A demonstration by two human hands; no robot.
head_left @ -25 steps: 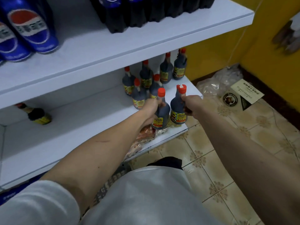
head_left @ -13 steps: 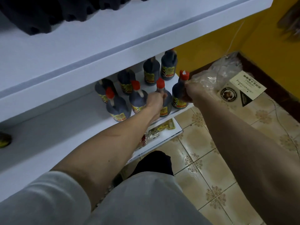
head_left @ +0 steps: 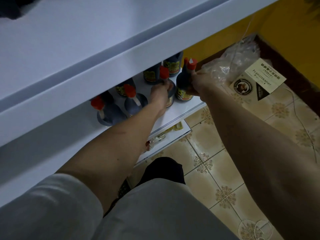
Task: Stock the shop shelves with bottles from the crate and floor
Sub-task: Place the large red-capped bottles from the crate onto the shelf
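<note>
head view looks down past both forearms to the middle shelf [head_left: 181, 108], where dark sauce bottles with red caps stand in a loose cluster near its right end. the left hand [head_left: 160, 91] is curled round the shoulder and neck of one bottle [head_left: 170, 94], whose base sits on or just above the shelf board; i cannot tell which. the right hand [head_left: 199, 84] grips the body of the rightmost bottle [head_left: 184, 84], with the fingers wrapped round its far side and mostly hidden; it stands right at the shelf's right end, close to the front edge. two more capped bottles [head_left: 110, 111] stand to the left, and others sit further back under the upper shelf [head_left: 121, 54]. on the tiled floor [head_left: 216, 170] to the right lie a crumpled plastic bag [head_left: 230, 66] and a printed box [head_left: 256, 80].

these bottles look small, stiff and fairly heavy for their size, being full of liquid. whether glass or plastic is not clear, so treat them as breakable. their smooth sides may slip, so the narrowing below the cap or the shoulder gives the surest hold. the rightmost one is the risk: nudged outward, it could tip off the end onto the tiles.
</note>
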